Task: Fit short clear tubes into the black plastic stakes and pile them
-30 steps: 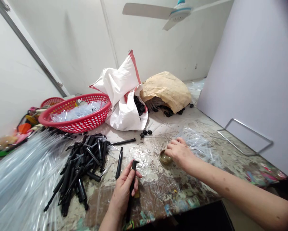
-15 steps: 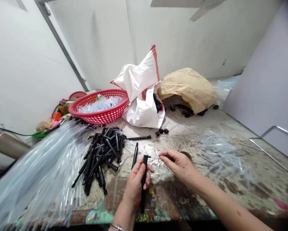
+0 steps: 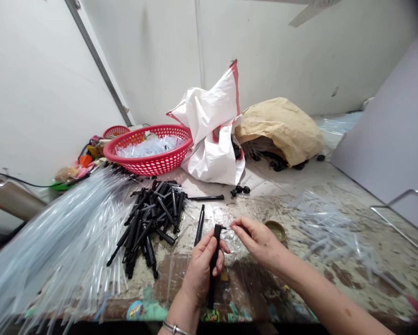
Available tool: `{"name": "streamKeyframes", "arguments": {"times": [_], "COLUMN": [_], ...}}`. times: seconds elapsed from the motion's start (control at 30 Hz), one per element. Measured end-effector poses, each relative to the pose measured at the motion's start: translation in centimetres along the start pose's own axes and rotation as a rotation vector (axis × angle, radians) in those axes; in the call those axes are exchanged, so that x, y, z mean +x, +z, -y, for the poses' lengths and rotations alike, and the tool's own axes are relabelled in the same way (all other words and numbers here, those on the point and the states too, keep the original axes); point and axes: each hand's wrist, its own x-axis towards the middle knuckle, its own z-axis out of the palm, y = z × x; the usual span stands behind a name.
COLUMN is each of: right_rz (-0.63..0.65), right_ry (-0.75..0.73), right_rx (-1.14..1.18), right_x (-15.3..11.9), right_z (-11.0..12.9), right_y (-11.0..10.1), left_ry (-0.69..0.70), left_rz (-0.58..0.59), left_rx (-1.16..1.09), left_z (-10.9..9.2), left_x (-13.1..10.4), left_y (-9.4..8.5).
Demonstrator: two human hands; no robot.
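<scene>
My left hand point(image 3: 200, 265) is wrapped round a black plastic tube point(image 3: 212, 286), which stands nearly upright with a short spout at its top pointing right. Thumb and forefinger of my right hand point(image 3: 259, 239) pinch a thin clear tube point(image 3: 229, 228) at the spout's tip. Whether the tube sits over the spout or only touches it, I cannot tell. Another black tube point(image 3: 200, 225) lies just behind my left hand. A heap of black tubes point(image 3: 153, 209) with side spouts is to the left.
Long clear tubing point(image 3: 65, 232) spreads over the left side. Short clear tubes point(image 3: 330, 232) lie at right, near a small bowl point(image 3: 275, 230). Behind stand a red basket point(image 3: 149, 164), a white sack point(image 3: 212, 158) and a brown paper bag point(image 3: 281, 123). Black caps point(image 3: 242, 190) lie in front of the sack.
The right fingertips have come closer to the spout, and less of the clear tube shows between them. More of the small bowl is visible. The whole view has shifted slightly.
</scene>
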Motion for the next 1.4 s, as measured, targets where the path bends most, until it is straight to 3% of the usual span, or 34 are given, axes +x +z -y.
{"name": "streamKeyframes", "arguments": {"times": [0.17, 0.53, 0.7, 0.8, 0.87, 0.97, 1.07, 1.2, 1.3, 1.4], "right_rz": [0.093, 0.131, 0.134, 0.053, -0.01, 0.009, 0.053, 0.113, 0.153, 0.223], "right_ry": [-0.051, -0.093, -0.069, -0.045, -0.017, 0.001, -0.018, -0.028, -0.005, 0.0], "right_rx": [-0.125, -0.256, -0.172, -0.074, -0.037, -0.016, 0.01, -0.012, -0.082, -0.31], "right_x": [0.1, 0.6, 0.7, 0.2, -0.5, -2.1, -3.6, -3.8, -1.4, 3.1], "right_z": [-0.4, -0.4, -1.2, -1.7, -1.8, -1.6, -1.4, -1.4, -1.4, -1.3], "right_y": [0.3, 0.4, 1.2, 1.4, 1.2, 0.7, -0.1, -1.0, -1.0, 0.2], "left_ry": [-0.015, -0.175, -0.111, -0.018, 0.069, 0.255, 0.424, 0.493, 0.549, 0.726], "left_rz": [0.017, 0.07, 0.019, -0.055, -0.143, -0.364, -0.601, -0.769, -0.829, -0.841], "left_rx": [-0.003, -0.082, -0.043, 0.056, 0.148, 0.324, 0.636, 0.826, 0.922, 1.07], "left_z": [0.0, 0.1, 1.2, 1.1, 0.0, -3.6, -8.5, -13.6, -14.6, -12.8], "left_x": [0.0, 0.3, 0.1, -0.4, -0.6, 0.2, 2.6, 5.7, 5.9, 4.6], "left_y": [0.2, -0.2, 0.0, -0.1, -0.5, -2.2, -5.1, -8.9, -9.9, -8.7]}}
